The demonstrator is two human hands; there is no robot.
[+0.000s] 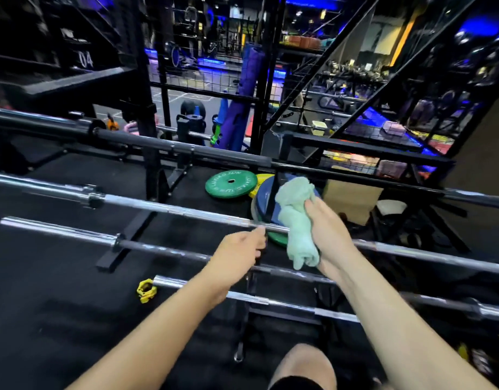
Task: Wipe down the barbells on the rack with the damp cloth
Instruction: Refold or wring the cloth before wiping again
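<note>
Several barbells lie side by side across a low black rack. My right hand grips a pale green cloth, which is wrapped round the shaft of a chrome barbell. My left hand holds the same shaft just left of the cloth, fingers curled over it. A black barbell lies farther back. Two more chrome barbells lie nearer to me, under my forearms.
A green weight plate and a stack of blue and yellow plates lie on the black floor behind the rack. A yellow collar caps the nearest bar's left end. A cardboard box stands at the right. My knee shows below.
</note>
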